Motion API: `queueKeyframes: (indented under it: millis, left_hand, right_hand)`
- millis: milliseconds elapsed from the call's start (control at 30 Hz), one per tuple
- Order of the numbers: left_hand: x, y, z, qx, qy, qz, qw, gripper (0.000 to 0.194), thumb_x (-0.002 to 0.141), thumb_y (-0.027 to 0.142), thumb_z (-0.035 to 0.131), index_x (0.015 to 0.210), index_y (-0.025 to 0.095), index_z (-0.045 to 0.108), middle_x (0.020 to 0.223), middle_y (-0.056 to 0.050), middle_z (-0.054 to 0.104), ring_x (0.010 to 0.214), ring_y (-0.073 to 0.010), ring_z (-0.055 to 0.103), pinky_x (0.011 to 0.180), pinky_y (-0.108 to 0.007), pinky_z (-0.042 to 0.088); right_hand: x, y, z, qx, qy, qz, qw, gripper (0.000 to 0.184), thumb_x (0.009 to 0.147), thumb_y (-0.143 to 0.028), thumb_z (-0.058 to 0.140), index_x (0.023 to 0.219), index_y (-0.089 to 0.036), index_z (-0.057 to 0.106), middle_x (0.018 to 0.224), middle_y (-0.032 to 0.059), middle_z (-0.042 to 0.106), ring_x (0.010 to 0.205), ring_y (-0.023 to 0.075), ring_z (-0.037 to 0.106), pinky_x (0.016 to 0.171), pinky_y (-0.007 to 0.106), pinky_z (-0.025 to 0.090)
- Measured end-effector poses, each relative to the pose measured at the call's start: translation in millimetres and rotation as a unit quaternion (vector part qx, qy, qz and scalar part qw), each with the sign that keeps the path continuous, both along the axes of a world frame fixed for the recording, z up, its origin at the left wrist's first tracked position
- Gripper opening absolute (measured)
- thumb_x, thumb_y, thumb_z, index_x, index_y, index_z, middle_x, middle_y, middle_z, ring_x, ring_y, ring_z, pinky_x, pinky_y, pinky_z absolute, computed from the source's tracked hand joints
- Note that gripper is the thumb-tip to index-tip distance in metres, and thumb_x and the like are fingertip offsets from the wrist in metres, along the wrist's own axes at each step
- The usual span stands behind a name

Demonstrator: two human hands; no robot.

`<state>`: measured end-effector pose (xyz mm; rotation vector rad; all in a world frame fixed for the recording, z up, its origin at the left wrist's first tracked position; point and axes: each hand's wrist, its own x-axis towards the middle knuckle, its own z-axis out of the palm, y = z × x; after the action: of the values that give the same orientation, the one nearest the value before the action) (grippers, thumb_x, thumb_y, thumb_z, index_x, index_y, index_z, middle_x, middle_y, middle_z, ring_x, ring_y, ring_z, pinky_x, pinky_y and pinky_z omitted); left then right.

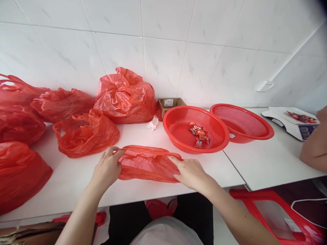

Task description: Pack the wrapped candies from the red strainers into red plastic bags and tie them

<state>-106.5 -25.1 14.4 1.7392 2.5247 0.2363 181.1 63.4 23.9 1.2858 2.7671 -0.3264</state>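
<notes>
Red plastic bag (pixel 149 174) lies near the front edge of the white bench (pixel 74 180), between both hands, mouth facing up, long side running left-right. Thin film; pinkish inner folds show through the mouth. Left hand (pixel 107 167) is clamped on the bag's left end, thumb and fingers pinching the rim. Right hand (pixel 192 173) touches the right end, forefinger on the back rim, thumb lower, these 2 apart; can't tell if its other fingers grip the film.

Front colander (pixel 176 129), red, stands just behind and right of the bag, with a small pile of wrapped sweets (pixel 200 134) on its floor, right of middle. Rear colander (pixel 240 119), also red, stands right beside and partly behind it; its perforated wall shows, part of its inside is hidden.

Behind the colanders' left side, a cardboard box (pixel 163 111), top open, white label on an inner wall. Crumpled tissue (pixel 153 123) in front of it.

Left: large bulging bag (pixel 125 102) near the wall, contents unreadable through the film; slack bag (pixel 87 139) in front, crumpled film in its mouth; more filled red bags (pixel 21 177) at far left.

Far right: white scale (pixel 278 112) bearing wrapped packets (pixel 302 117), another person's arm (pixel 315 154) beside it.
</notes>
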Motion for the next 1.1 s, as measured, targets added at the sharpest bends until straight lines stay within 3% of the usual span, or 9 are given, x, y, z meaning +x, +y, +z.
queueKeyframes:
  millis: [100, 200, 367, 533, 633, 733, 867, 1000, 1100]
  left_hand:
    - [17, 1, -1.6, 0.014, -0.053, -0.051, 0.997, 0.055, 0.078, 0.01, 0.034, 0.126, 0.021, 0.058, 0.152, -0.007, 0.039, 0.119, -0.027, 0.058, 0.091, -0.035, 0.048]
    - [29, 2, -2.7, 0.02, -0.178, -0.103, 0.978, 0.053, 0.077, 0.014, 0.037, 0.126, 0.023, 0.057, 0.147, -0.004, 0.048, 0.114, -0.0254, 0.061, 0.093, -0.036, 0.048]
    - [27, 0, -9.5, -0.005, -0.268, -0.126, 0.955, 0.065, 0.073, 0.017, 0.042, 0.137, 0.023, 0.052, 0.14, -0.005, 0.057, 0.125, -0.0242, 0.055, 0.105, -0.036, 0.043]
    - [27, -3, -17.7, -0.018, -0.363, -0.115, 0.925, 0.069, 0.071, 0.023, 0.047, 0.14, 0.023, 0.049, 0.147, -0.005, 0.05, 0.134, -0.0266, 0.047, 0.114, -0.042, 0.034]
    - [37, -1, -18.6, -0.013, -0.399, -0.134, 0.907, 0.066, 0.072, 0.027, 0.046, 0.138, 0.023, 0.052, 0.146, -0.005, 0.051, 0.135, -0.0259, 0.046, 0.116, -0.042, 0.031]
    - [45, 0, -19.0, -0.02, -0.426, -0.151, 0.892, 0.061, 0.075, 0.029, 0.047, 0.136, 0.024, 0.054, 0.146, -0.004, 0.05, 0.136, -0.0252, 0.045, 0.118, -0.043, 0.028]
    - [48, -1, -23.1, -0.022, -0.454, -0.163, 0.876, 0.055, 0.08, 0.032, 0.049, 0.134, 0.027, 0.055, 0.146, -0.004, 0.051, 0.136, -0.0259, 0.046, 0.117, -0.044, 0.029]
    - [45, 0, -30.5, -0.013, -0.479, -0.144, 0.865, 0.052, 0.083, 0.036, 0.051, 0.134, 0.028, 0.055, 0.145, -0.005, 0.052, 0.133, -0.0267, 0.049, 0.114, -0.044, 0.036]
    - [43, 1, -35.3, -0.009, -0.477, -0.132, 0.869, 0.052, 0.085, 0.041, 0.052, 0.136, 0.028, 0.054, 0.147, -0.004, 0.05, 0.134, -0.0283, 0.047, 0.115, -0.046, 0.034]
  right_hand:
    - [-12, -8, 12.0, 0.004, 0.11, 0.011, 0.994, 0.053, 0.09, -0.031, 0.055, 0.142, -0.025, 0.05, 0.106, 0.0096, 0.074, 0.095, 0.0298, 0.069, 0.081, 0.042, 0.051]
    - [-28, -7, 3.5, -0.002, 0.206, 0.063, 0.977, 0.045, 0.094, -0.02, 0.047, 0.137, -0.029, 0.055, 0.125, 0.0055, 0.067, 0.111, 0.0245, 0.064, 0.094, 0.04, 0.049]
    - [-28, 6, -18.0, -0.098, 0.038, 0.06, 0.993, 0.084, 0.06, 0.0, 0.073, 0.137, -0.029, 0.056, 0.15, 0.0125, 0.044, 0.136, 0.0406, 0.04, 0.106, 0.055, 0.038]
    - [11, 23, 27.5, -0.279, 0.226, 0.122, 0.925, 0.062, 0.073, -0.028, 0.075, 0.133, -0.037, 0.058, 0.137, 0.0028, 0.059, 0.125, 0.0246, 0.055, 0.104, 0.042, 0.043]
    - [33, 61, 55.1, -0.219, 0.332, 0.071, 0.915, 0.049, 0.084, -0.031, 0.062, 0.133, -0.029, 0.058, 0.128, 0.0055, 0.065, 0.111, 0.0187, 0.064, 0.093, 0.036, 0.049]
    - [51, 118, 54.1, -0.091, 0.119, -0.071, 0.986, 0.064, 0.079, -0.031, 0.069, 0.14, -0.029, 0.051, 0.139, 0.0089, 0.055, 0.122, 0.0236, 0.056, 0.096, 0.038, 0.046]
    - [61, 166, 26.3, -0.102, -0.017, -0.132, 0.986, 0.068, 0.046, -0.016, 0.087, 0.112, -0.02, 0.071, 0.126, 0.017, 0.06, 0.105, 0.0354, 0.062, 0.084, 0.044, 0.048]
    - [60, 176, 7.0, -0.116, -0.043, -0.118, 0.985, 0.034, 0.043, -0.01, 0.084, 0.072, -0.018, 0.069, 0.099, 0.0112, 0.066, 0.085, 0.0278, 0.063, 0.074, 0.036, 0.046]
    - [65, 184, 11.7, -0.13, -0.002, -0.092, 0.987, 0.03, 0.047, -0.019, 0.085, 0.065, -0.018, 0.061, 0.087, 0.0067, 0.064, 0.081, 0.023, 0.06, 0.07, 0.031, 0.044]
